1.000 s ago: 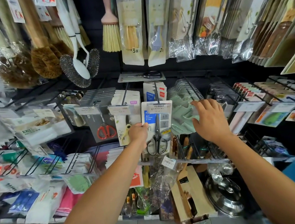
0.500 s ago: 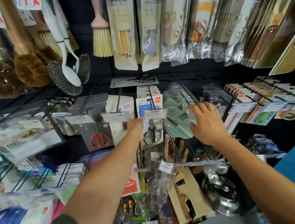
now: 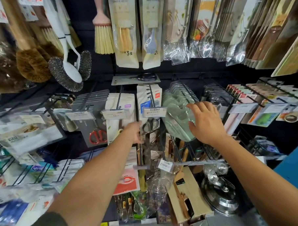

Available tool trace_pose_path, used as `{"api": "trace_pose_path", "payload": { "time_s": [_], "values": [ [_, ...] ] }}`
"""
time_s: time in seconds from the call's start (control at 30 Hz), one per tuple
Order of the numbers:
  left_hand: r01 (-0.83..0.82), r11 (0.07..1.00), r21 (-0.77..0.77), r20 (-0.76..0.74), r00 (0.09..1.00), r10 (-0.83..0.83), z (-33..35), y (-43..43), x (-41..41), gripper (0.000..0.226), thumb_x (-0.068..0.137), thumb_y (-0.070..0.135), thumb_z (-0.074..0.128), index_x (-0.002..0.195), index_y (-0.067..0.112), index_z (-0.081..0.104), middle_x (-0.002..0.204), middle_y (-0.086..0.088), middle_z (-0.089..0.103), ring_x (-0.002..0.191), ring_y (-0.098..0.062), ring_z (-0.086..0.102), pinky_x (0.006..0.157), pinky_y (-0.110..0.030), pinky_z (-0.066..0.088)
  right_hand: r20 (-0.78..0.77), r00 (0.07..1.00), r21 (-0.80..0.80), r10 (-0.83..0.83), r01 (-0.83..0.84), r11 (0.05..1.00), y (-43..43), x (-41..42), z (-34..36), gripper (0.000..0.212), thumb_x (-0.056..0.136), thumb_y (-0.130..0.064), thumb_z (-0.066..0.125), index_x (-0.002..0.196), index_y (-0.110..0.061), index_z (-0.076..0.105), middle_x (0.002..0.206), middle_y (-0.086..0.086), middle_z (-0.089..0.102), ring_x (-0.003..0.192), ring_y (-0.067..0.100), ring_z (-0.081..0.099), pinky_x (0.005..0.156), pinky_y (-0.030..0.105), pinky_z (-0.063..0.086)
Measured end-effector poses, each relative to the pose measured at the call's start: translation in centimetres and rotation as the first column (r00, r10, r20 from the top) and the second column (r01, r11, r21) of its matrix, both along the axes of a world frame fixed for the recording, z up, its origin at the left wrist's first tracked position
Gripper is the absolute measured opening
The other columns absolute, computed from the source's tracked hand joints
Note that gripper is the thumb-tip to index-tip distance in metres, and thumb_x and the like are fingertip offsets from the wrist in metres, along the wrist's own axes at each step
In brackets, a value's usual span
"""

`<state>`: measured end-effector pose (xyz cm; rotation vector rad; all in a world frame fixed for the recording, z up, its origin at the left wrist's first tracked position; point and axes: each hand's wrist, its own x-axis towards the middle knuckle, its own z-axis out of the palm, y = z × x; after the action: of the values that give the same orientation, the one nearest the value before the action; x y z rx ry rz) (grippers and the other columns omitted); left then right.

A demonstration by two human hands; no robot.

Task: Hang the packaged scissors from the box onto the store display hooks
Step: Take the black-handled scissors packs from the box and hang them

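Observation:
A white and blue packaged pair of black-handled scissors [image 3: 151, 124] hangs on a black display hook [image 3: 152, 98], behind its price tag [image 3: 154, 112]. More of the same packs sit further back on that hook. My left hand [image 3: 135, 132] grips the front pack at its lower left edge; its fingertips are hidden behind the card. My right hand [image 3: 207, 123] rests with spread fingers on the pale green packs [image 3: 177, 111] on the neighbouring hook to the right. The box is not in view.
Red-handled scissors [image 3: 98, 136] and a cream pack [image 3: 119, 104] hang on hooks to the left. A flat scissors pack [image 3: 135, 79] lies above. Brushes, scourers and cutlery packs hang overhead. Lower hooks, a steel lid [image 3: 220, 193] and a blue surface [image 3: 294, 168] are below.
My left hand has pushed the scissors pack back along the hook, under the price tag. My right hand stays on the green packs.

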<state>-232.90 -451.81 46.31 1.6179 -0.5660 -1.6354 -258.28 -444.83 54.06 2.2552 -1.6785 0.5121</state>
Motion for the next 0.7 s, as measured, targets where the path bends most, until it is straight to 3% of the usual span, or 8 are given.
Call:
{"api": "trace_pose_path", "payload": {
  "time_s": [0.07, 0.17, 0.27, 0.37, 0.43, 0.53, 0.6, 0.7],
  "values": [
    [0.068, 0.997, 0.025, 0.046, 0.997, -0.069, -0.7, 1.5, 0.5, 0.050, 0.098, 0.039, 0.051, 0.134, 0.003, 0.048, 0.133, -0.020, 0.053, 0.110, -0.034, 0.054, 0.095, -0.051, 0.045, 0.001, 1.000, -0.006, 0.006, -0.006, 1.000, 0.0, 0.0, 0.0, 0.058, 0.082, -0.026, 0.063, 0.137, -0.015, 0.045, 0.126, 0.008, 0.055, 0.122, 0.033, 0.042, 0.105, 0.044, 0.033],
    [0.136, 0.990, 0.026, 0.080, 0.987, -0.138, -1.3, 4.5, 1.1, 0.045, 0.096, 0.037, 0.055, 0.126, 0.004, 0.055, 0.132, -0.017, 0.056, 0.113, -0.030, 0.056, 0.094, -0.044, 0.047, 0.022, 0.999, -0.005, 0.024, -0.024, 1.000, 0.0, -0.2, 0.0, 0.061, 0.081, -0.024, 0.063, 0.138, -0.015, 0.044, 0.127, 0.009, 0.055, 0.121, 0.034, 0.042, 0.105, 0.045, 0.033],
    [0.103, 0.995, -0.017, 0.148, 0.984, -0.099, -1.4, 7.9, 1.1, 0.026, 0.096, 0.032, 0.056, 0.107, 0.008, 0.061, 0.110, -0.013, 0.065, 0.095, -0.024, 0.061, 0.089, -0.039, 0.049, 0.038, 0.998, 0.009, 0.046, -0.046, 0.999, 0.0, -0.5, 0.2, 0.063, 0.082, -0.022, 0.062, 0.141, -0.014, 0.041, 0.129, 0.011, 0.053, 0.123, 0.034, 0.041, 0.105, 0.046, 0.033],
    [0.054, 0.998, -0.023, 0.266, 0.963, -0.046, -2.0, 11.8, 1.5, 0.017, 0.097, 0.027, 0.055, 0.099, 0.012, 0.063, 0.094, -0.008, 0.067, 0.084, -0.021, 0.063, 0.093, -0.042, 0.051, 0.080, 0.992, -0.017, 0.095, -0.094, 0.995, 0.2, -0.8, 0.0, 0.062, 0.082, -0.018, 0.063, 0.140, -0.011, 0.042, 0.133, 0.015, 0.050, 0.125, 0.037, 0.039, 0.107, 0.049, 0.032],
    [0.039, 0.999, -0.016, 0.320, 0.947, -0.031, -2.4, 14.7, 2.3, 0.013, 0.096, 0.025, 0.058, 0.090, 0.014, 0.061, 0.089, -0.007, 0.067, 0.079, -0.020, 0.064, 0.085, -0.039, 0.055, 0.104, 0.987, -0.060, 0.119, -0.113, 0.992, 0.6, -0.8, -0.2, 0.061, 0.081, -0.016, 0.063, 0.138, -0.007, 0.043, 0.137, 0.019, 0.045, 0.127, 0.040, 0.036, 0.109, 0.051, 0.031],
    [0.076, 0.997, 0.020, 0.456, 0.887, -0.077, -3.0, 19.2, 3.7, 0.011, 0.091, 0.023, 0.064, 0.084, 0.015, 0.061, 0.088, -0.009, 0.065, 0.074, -0.020, 0.061, 0.069, -0.028, 0.047, 0.126, 0.977, -0.120, 0.171, -0.156, 0.980, 2.4, 0.6, -1.3, 0.053, 0.079, -0.012, 0.060, 0.130, -0.002, 0.049, 0.134, 0.022, 0.045, 0.124, 0.041, 0.039, 0.104, 0.050, 0.033],
    [0.098, 0.994, 0.040, 0.536, 0.838, -0.104, -3.6, 22.1, 4.9, 0.013, 0.087, 0.026, 0.066, 0.080, 0.016, 0.063, 0.081, -0.009, 0.065, 0.070, -0.020, 0.060, 0.068, -0.030, 0.045, 0.147, 0.962, -0.030, 0.229, -0.227, 0.973, 4.7, 2.9, -3.0, 0.045, 0.081, -0.012, 0.060, 0.124, -0.001, 0.055, 0.126, 0.020, 0.050, 0.116, 0.038, 0.046, 0.096, 0.047, 0.040],
    [0.133, 0.988, 0.084, 0.590, 0.792, -0.157, -5.0, 26.1, 6.9, 0.015, 0.089, 0.023, 0.064, 0.077, 0.014, 0.063, 0.074, -0.006, 0.063, 0.061, -0.017, 0.058, 0.061, -0.029, 0.042, 0.134, 0.931, 0.318, 0.340, -0.365, 0.875, 8.3, 7.7, -6.6, 0.044, 0.086, -0.017, 0.058, 0.129, -0.008, 0.052, 0.128, 0.014, 0.048, 0.116, 0.033, 0.048, 0.095, 0.043, 0.045]
  ]
}}
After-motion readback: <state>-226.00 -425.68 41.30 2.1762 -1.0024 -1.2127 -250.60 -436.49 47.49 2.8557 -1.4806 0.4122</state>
